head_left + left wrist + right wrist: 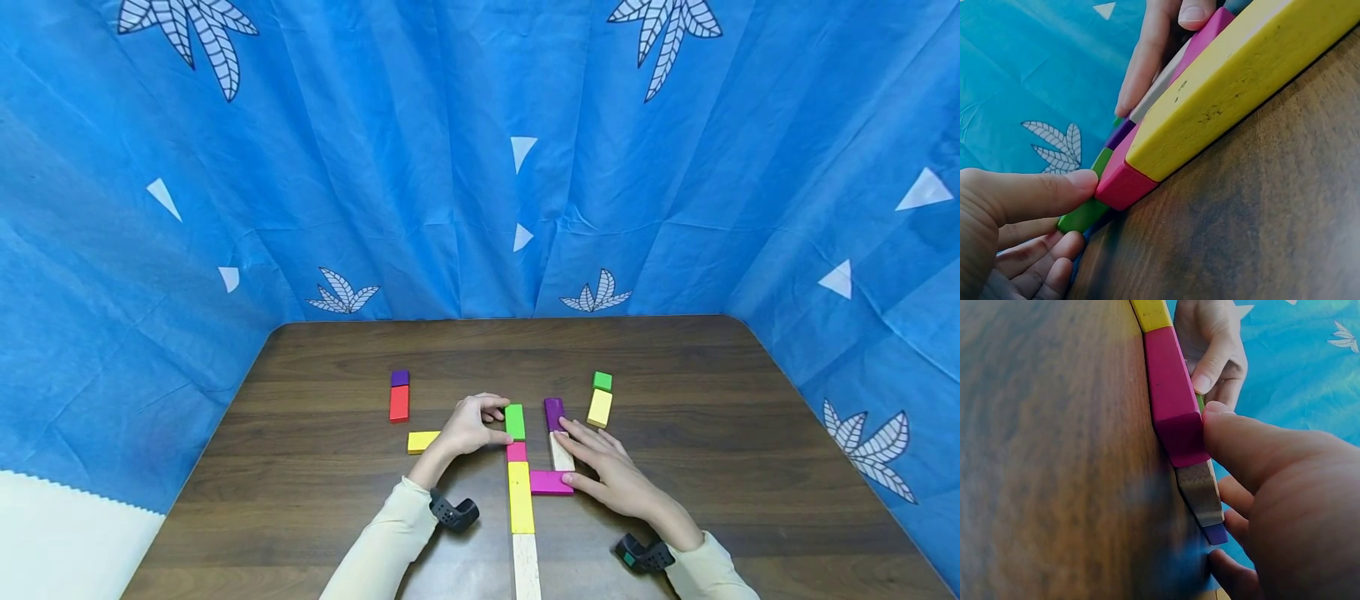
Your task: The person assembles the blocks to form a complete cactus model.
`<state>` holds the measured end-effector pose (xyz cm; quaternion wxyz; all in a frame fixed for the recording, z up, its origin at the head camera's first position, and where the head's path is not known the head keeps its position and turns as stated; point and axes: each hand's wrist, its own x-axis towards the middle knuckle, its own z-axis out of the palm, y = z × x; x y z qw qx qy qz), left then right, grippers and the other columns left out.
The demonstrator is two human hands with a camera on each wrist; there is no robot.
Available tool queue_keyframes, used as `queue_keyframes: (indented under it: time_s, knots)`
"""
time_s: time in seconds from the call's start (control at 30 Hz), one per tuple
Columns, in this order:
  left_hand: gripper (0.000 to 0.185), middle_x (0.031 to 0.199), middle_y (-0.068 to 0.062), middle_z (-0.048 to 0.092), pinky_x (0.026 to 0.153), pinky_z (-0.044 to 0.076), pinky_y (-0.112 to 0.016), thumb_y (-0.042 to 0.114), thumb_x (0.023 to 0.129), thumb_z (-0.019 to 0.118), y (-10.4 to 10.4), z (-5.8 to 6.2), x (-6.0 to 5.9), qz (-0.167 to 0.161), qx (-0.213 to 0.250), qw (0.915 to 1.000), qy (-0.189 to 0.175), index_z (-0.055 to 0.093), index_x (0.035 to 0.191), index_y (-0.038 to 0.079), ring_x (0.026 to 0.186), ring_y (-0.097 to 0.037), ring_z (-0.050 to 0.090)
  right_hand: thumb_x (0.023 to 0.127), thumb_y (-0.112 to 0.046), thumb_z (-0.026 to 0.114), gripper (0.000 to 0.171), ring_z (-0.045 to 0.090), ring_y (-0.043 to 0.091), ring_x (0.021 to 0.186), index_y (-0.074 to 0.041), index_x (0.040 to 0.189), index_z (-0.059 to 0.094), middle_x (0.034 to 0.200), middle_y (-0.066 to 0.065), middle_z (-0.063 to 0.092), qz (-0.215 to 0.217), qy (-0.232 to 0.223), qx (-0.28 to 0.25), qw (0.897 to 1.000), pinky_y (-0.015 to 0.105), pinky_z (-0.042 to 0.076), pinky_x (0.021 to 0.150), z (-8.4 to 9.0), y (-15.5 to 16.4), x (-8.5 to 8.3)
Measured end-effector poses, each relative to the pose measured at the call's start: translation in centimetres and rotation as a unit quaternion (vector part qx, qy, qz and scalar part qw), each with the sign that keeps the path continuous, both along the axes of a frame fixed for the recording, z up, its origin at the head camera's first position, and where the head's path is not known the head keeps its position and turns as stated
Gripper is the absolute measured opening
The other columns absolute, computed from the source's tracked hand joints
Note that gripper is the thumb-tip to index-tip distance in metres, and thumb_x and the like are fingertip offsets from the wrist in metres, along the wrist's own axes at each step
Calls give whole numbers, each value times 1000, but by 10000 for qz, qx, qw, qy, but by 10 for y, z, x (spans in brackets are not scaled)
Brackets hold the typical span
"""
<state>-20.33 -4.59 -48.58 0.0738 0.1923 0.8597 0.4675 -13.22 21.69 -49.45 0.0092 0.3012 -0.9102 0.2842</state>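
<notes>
My left hand (467,427) holds a green block (514,422) at the far end of a line of blocks, its thumb beside the joint with a short pink block (516,452). In the left wrist view the thumb touches that joint and the other fingers curl by the green block's far end. Behind the pink block come a long yellow block (521,498) and a pale wooden block (527,567). With fingers extended, my right hand (617,479) rests along a magenta block (550,483), a pale block (560,455) and a purple block (553,413).
A red block (399,404) with a dark purple one (400,378) lies at the left. Near the left hand is a yellow block (423,442). At the right lie another yellow block (599,409) and a small green one (602,381). A blue curtain (480,208) surrounds the wooden table (322,500).
</notes>
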Motion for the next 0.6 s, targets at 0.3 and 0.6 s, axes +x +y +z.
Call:
queue_keyframes:
  time_s: [0.3,0.6]
  knots:
    - [57,96,-1,60,74,46,-20,17,60,81,-2,1,-4,-212,-18,9997,-88,61,113,7,83,-13,57,86,-41,53,58,24,28,132,-20,137,35,145,1,25,23,37,-33,10000,56,12,100,-2,1,-1]
    - [58,97,-4,60,73,47,-21,18,60,81,-2,1,-5,-261,-31,9996,-120,60,113,5,83,-14,58,86,-39,53,58,25,29,132,-19,137,35,145,2,26,59,139,-18,9999,57,13,100,-3,1,-1]
